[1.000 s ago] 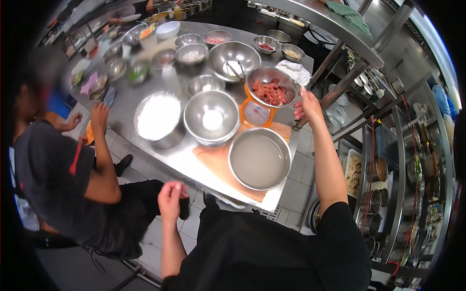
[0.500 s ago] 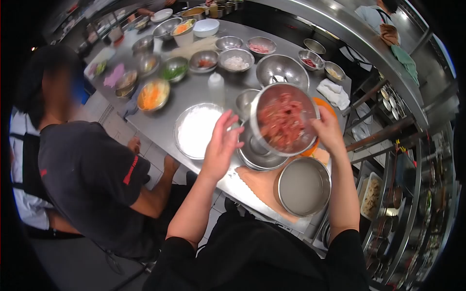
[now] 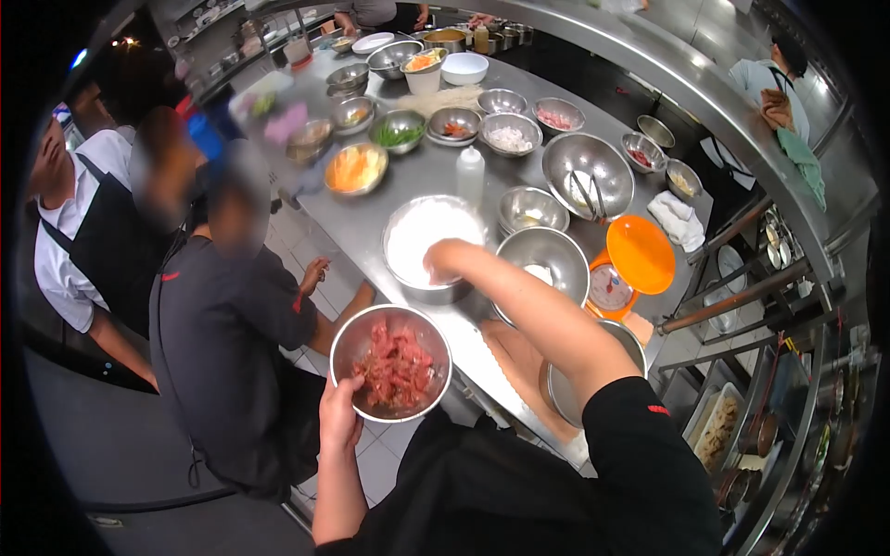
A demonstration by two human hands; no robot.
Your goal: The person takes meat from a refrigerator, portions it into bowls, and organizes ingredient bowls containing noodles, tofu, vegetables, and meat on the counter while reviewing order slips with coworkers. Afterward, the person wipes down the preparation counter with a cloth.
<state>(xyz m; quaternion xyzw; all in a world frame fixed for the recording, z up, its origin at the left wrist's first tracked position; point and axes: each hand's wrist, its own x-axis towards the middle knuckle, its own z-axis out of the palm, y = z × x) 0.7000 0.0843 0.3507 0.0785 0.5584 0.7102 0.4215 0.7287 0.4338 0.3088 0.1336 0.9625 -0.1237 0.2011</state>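
Observation:
My left hand (image 3: 341,412) holds a steel bowl (image 3: 439,343) by its rim, off the table's front edge. Strips of raw red meat (image 3: 397,363) lie in that bowl. My right hand (image 3: 451,260) reaches down into a large pot of white powder (image 3: 413,232); its fingers are partly hidden there. Right of the pot sit empty stacked steel bowls (image 3: 565,250). An orange scale (image 3: 612,287) with an orange pan (image 3: 641,255) stands beyond them. Under my right forearm is a pot of cloudy liquid (image 3: 635,341), partly covered.
Bowls of carrot strips (image 3: 356,169), greens (image 3: 397,132) and other ingredients cover the steel table (image 3: 324,222). A squeeze bottle (image 3: 470,176) stands behind the powder. A co-worker in dark clothes (image 3: 222,343) is close at the left. Overhead, a steel shelf (image 3: 649,56) crosses the view.
The meat bowl has moved left from my right hand to my left hand. My right hand has let go of it and gone into the powder pot. The orange scale pan has come into full view.

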